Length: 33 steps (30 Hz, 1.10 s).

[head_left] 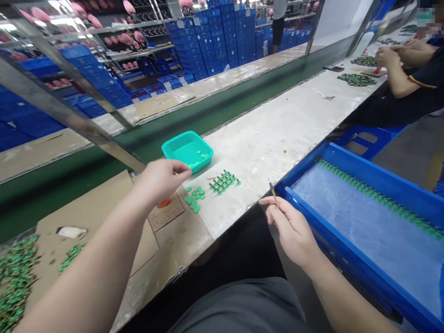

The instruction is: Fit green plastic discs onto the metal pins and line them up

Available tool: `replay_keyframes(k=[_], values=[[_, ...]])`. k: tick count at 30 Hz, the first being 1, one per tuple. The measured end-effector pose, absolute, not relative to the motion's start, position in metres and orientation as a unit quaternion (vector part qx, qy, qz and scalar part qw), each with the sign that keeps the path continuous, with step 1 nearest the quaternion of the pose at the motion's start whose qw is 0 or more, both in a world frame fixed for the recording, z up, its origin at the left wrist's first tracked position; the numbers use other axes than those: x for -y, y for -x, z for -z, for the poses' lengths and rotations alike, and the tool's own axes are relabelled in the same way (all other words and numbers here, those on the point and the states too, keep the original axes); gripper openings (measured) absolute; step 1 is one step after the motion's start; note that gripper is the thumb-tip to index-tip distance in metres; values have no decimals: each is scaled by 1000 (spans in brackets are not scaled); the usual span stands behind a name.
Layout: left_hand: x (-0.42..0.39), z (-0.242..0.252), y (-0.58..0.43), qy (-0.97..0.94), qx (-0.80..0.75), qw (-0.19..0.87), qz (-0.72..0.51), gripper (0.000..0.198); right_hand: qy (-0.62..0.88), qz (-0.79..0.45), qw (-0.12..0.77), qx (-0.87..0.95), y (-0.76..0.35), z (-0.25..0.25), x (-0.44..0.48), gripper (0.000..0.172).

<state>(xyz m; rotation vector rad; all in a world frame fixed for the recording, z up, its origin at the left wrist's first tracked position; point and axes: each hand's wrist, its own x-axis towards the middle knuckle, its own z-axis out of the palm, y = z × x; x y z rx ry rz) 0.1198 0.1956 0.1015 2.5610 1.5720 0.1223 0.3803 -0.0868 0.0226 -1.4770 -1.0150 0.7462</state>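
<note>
A turquoise basket point(182, 150) sits just beyond the left hand point(165, 178), whose hold I cannot tell; a blue crate point(350, 210) flanks the right hand point(290, 227), which pinches a slim brown tool point(273, 191).

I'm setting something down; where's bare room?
White tabletop between the stemmed green pieces and the far dark green pile, scraps aside; also the blue crate's floor beside its green row. Crowded: around the teal basket, the loose green discs, and the left green heap.
</note>
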Motion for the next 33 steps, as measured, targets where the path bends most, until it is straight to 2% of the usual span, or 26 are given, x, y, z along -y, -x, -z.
replay_keyframes(k=[5, 10, 13, 17, 21, 24, 26, 30, 33], values=[[-196, -72, -105, -844, -527, 80, 67, 44, 612, -336, 558, 450, -369, -29, 79, 49], [-188, -56, -109, -862, -501, 73, 35, 46, 609, -327, 548, 471, -353, -33, 82, 48], [-163, -53, -87, -876, -477, 68, -14, 43, 573, -340, 567, 484, -348, -34, 89, 59], [-90, -39, -34, -894, -435, 57, -95, 26, 471, -425, 591, 498, -345, -37, 96, 40], [-30, -23, 12, -891, -412, 69, -176, 37, 394, -517, 557, 516, -335, -47, 90, 40], [-16, -15, 26, -874, -422, 85, -224, 35, 429, -469, 569, 522, -317, -50, 74, 23], [-14, -10, 26, -862, -436, 87, -245, 34, 457, -423, 576, 530, -304, -49, 62, 29], [-12, -2, 20, -855, -436, 89, -266, 30, 515, -372, 531, 560, -284, -45, 38, 55], [-9, 2, 17, -852, -437, 86, -275, 28, 539, -357, 512, 565, -275, -43, 27, 55]])
